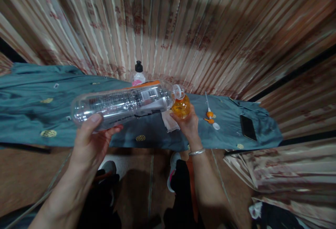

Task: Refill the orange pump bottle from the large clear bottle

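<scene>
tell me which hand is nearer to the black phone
Right. The right hand, gripping the amber bottle, is left of the phone, with the orange pump between them; the left hand, holding the large clear bottle, is farther left.

Glossy plastic bottle (118,103), smooth cloth cover (26,113)

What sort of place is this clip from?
Probably a room in a home: patterned curtain behind, a narrow surface draped in teal cloth, and a phone lying on it.
</scene>
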Available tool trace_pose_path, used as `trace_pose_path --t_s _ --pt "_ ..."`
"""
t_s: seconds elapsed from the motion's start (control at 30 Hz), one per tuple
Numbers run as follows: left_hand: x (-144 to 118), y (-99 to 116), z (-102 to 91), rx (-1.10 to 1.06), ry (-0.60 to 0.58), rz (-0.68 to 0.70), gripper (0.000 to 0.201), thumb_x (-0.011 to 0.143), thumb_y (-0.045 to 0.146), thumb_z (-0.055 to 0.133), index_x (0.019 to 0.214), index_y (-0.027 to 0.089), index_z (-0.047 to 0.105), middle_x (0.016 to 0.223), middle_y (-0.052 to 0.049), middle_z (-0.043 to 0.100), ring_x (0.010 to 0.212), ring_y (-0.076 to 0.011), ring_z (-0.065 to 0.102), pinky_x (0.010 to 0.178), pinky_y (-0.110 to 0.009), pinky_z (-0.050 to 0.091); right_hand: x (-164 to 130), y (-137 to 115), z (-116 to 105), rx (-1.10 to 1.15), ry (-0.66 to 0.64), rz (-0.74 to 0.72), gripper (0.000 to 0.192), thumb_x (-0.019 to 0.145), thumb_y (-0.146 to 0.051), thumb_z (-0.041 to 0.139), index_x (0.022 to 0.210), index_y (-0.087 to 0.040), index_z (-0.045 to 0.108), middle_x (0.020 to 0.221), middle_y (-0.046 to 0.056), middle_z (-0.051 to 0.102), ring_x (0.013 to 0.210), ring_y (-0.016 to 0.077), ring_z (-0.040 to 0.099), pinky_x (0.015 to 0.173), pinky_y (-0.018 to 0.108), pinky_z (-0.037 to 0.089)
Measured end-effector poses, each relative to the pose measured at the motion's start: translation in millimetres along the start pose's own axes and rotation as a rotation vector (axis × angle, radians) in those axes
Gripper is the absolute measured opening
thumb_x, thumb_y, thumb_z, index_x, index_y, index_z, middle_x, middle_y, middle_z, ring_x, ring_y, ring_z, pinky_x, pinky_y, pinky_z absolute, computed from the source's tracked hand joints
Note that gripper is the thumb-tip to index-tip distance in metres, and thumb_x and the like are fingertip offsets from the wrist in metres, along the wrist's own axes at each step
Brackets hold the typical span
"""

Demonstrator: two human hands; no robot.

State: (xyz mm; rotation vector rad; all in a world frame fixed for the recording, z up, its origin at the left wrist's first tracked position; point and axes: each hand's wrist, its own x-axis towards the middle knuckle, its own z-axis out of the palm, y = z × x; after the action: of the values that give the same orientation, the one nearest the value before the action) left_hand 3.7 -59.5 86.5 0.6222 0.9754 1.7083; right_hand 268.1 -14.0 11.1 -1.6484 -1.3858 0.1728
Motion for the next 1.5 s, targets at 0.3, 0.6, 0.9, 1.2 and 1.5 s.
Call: trace_pose_path --t_s 0.3,0.6,0.9,1.2,1.5 --pt "-2.1 2.5 3.3 0.008 -0.032 0.035 0.042 0.046 0.034 0.09 0.084 0.026 0.073 0.07 0.003 0.075 0.05 -0.0149 0.067 0.045 -0.021 0.06 0.3 1.1 -0.6 -0.002 0.002 -0.01 0.072 0.064 -0.042 0.086 0.125 -0.019 0.056 0.119 0.011 0.073 0.107 0.0293 0.071 0.092 0.043 0.057" --pt "-1.0 3.9 4.8 0.015 -0.017 0.024 0.045 0.04 0.037 0.093 0.079 0.026 0.073 0.065 0.005 0.074 0.042 -0.0151 0.066 0.039 -0.019 0.057 0.5 1.5 -0.1 -0.004 0.005 -0.009 0.072 0.064 -0.044 0.085 0.125 -0.019 0.056 0.119 0.012 0.073 0.106 0.0293 0.071 0.092 0.043 0.056" --pt "-2.5 5.1 4.9 0.041 -0.073 0.065 0.056 0.044 0.037 0.092 0.096 0.026 0.073 0.063 0.004 0.074 0.042 -0.0145 0.065 0.039 -0.018 0.056 1.8 2.0 0.0 -0.011 -0.004 -0.011 0.07 0.064 -0.044 0.085 0.123 -0.018 0.057 0.117 0.013 0.073 0.106 0.0299 0.071 0.092 0.045 0.056" --pt "-2.2 4.6 2.8 0.074 -0.112 0.1 0.053 0.052 0.033 0.086 0.102 0.023 0.072 0.062 0.002 0.072 0.044 -0.0142 0.065 0.042 -0.018 0.056 0.7 1.0 -0.4 -0.002 0.005 -0.001 0.071 0.063 -0.041 0.085 0.124 -0.018 0.056 0.12 0.012 0.073 0.108 0.0297 0.07 0.094 0.044 0.055" --pt "-2.4 5.3 3.8 0.095 -0.119 0.131 0.036 0.055 0.03 0.081 0.088 0.021 0.072 0.059 0.002 0.071 0.043 -0.0138 0.064 0.04 -0.019 0.055 0.8 0.6 -0.5 -0.002 0.003 -0.003 0.072 0.063 -0.042 0.085 0.124 -0.018 0.056 0.12 0.012 0.072 0.108 0.0294 0.07 0.095 0.044 0.055"
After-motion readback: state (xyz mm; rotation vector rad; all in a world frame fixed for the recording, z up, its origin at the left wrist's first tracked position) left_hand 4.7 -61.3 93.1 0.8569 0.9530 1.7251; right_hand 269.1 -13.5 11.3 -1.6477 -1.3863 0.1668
